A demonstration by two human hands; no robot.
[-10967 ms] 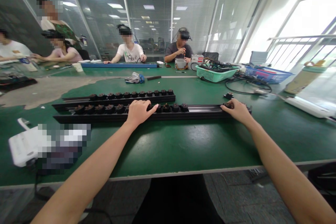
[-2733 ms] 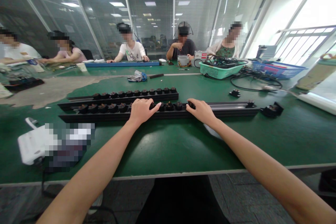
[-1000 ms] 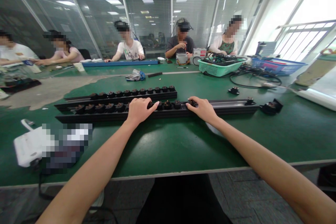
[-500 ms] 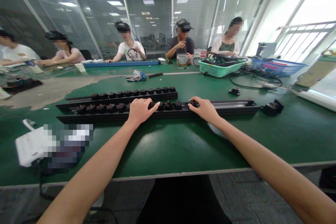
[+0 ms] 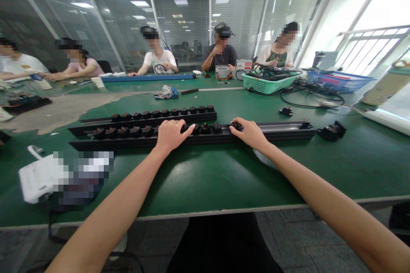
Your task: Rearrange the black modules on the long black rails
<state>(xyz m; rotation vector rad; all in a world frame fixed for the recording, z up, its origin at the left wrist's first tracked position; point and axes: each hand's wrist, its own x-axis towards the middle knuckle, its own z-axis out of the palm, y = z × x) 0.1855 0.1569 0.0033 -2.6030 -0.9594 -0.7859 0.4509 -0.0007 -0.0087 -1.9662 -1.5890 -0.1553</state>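
Note:
A long black rail (image 5: 275,136) lies across the green table, with several black socket-like modules (image 5: 123,132) seated in its channel. My left hand (image 5: 171,134) is wrapped over the rail near its middle, thumb along the near side, covering some modules. Farther right, my right hand (image 5: 250,132) closes on a black module (image 5: 237,126) in the channel, its fingertips partly hiding it. Between my hands two or three modules stand uncovered. To the right of my right hand the channel shows bare metal up to another module (image 5: 306,124) near the end.
Behind lies a second black rail (image 5: 205,116) with modules. A loose module (image 5: 285,111) and a black end piece (image 5: 333,131) rest at right. Beyond are a green basket (image 5: 265,86) of cables, a blue basket (image 5: 339,83) and a cloth (image 5: 165,92). Several people sit opposite.
My hands and the rail stay in place. Across the table, one co-worker's raised hand has moved up slightly, and the person at far right has shifted a hand.

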